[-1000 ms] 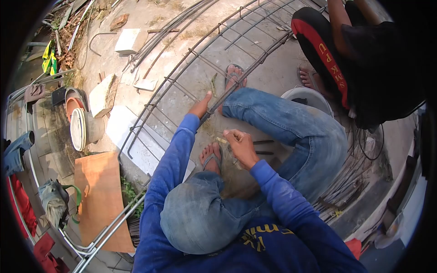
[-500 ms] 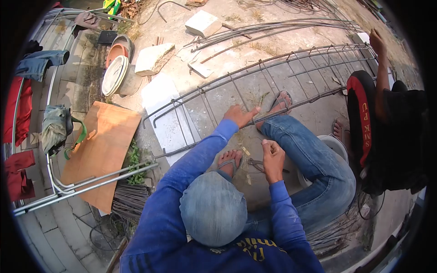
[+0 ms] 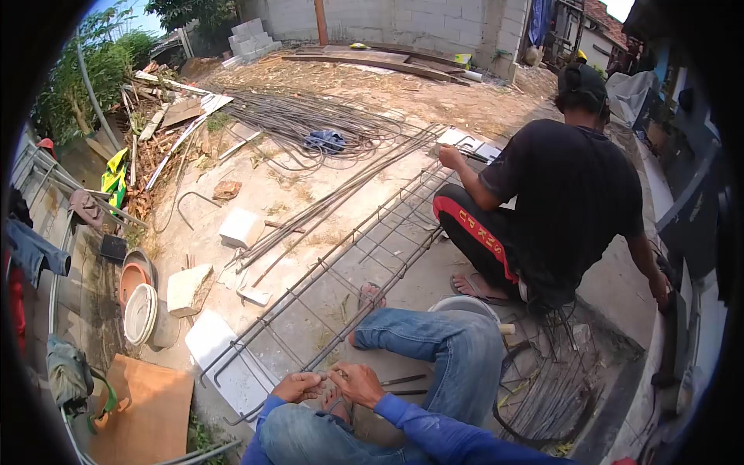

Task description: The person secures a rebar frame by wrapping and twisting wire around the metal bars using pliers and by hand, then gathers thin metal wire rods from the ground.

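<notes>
My left hand [image 3: 298,386] and my right hand [image 3: 356,384] meet at the near end of a long rebar cage [image 3: 319,271], over my sandalled foot. Both have their fingers pinched together, almost touching; whatever is between them is too small to make out. The cage lies on the concrete ground, running away to the upper right, with hooked bar ends towards me. Just right of my right hand, the two handles of a pair of pincers [image 3: 404,380] show on the ground, the jaws hidden. A white board [image 3: 213,341] lies under the cage's near end.
A co-worker [image 3: 573,194] in black sits at the cage's right side. Beyond the cage lie loose bars [image 3: 325,205] and coiled rods [image 3: 310,124]. Stone blocks [image 3: 190,288] and buckets [image 3: 139,314] stand left, near a brown board [image 3: 147,411]. Cut rods [image 3: 550,403] lie at right.
My view has lifted, showing more of the yard and the co-worker. My hands, apart before with the left by the cage, have come together near its near end.
</notes>
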The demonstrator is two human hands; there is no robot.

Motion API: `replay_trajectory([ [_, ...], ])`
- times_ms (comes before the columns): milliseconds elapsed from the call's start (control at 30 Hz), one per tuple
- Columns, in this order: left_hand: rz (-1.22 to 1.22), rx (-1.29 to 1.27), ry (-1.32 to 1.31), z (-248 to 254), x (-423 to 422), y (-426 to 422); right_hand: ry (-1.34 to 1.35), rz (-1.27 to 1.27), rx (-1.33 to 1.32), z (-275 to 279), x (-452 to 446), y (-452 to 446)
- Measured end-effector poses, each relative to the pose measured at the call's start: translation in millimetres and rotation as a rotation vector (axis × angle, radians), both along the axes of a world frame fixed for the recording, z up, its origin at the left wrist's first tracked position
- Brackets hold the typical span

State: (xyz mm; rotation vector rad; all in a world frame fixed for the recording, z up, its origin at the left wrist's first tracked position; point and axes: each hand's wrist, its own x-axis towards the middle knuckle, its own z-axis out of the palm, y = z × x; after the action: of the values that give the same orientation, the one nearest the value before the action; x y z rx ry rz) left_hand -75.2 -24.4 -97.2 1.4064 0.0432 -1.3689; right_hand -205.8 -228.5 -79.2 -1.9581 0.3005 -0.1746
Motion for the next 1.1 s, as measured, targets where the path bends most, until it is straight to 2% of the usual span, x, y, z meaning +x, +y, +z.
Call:
replay_trajectory([
  [100, 0.000, -0.106, -0.012, 11, 1, 8, -0.126, -0.045, -0.135, -1, 0, -1],
  [133, 0.001, -0.140, -0.028, 16, 4, 5, -0.079, -0.014, -0.135, 8, -1, -4],
  [233, -0.127, -0.097, -0.289, 39, 9, 3, -0.168, -0.008, -0.080, 16, 5, 0],
  [367, -0.211, -0.058, -0.843, 88, 8, 2, -0.278, -0.083, -0.052, 44, 19, 5],
  [400, -0.232, -0.040, -0.985, 96, 11, 3, -0.075, -0.036, 0.070, 75, 18, 1],
  [467, -0.273, 0.020, -1.226, 136, 5, -7, -0.181, -0.029, 0.078, 82, 28, -2],
  [600, -0.080, 0.013, -1.383, 164, 1, -4, -0.258, 0.135, 0.185, 100, 38, 1],
  [733, -0.012, -0.043, -1.465, 168, 2, 7, -0.288, 0.281, 0.392, 129, 28, 11],
  [867, 0.104, -0.133, -1.242, 168, -6, 12, -0.297, 0.207, 0.177, 150, 30, 0],
  [967, 0.219, -0.224, -1.066, 170, 0, 18, -0.385, 0.243, 0.116, 158, 39, 3],
  [1033, 0.212, -0.264, -1.088, 175, 5, 20, -0.427, 0.249, 0.161, 175, 43, 4],
  [1100, 0.200, -0.292, -1.037, 182, 9, 19, -0.478, 0.249, 0.062, 172, 61, -4],
])
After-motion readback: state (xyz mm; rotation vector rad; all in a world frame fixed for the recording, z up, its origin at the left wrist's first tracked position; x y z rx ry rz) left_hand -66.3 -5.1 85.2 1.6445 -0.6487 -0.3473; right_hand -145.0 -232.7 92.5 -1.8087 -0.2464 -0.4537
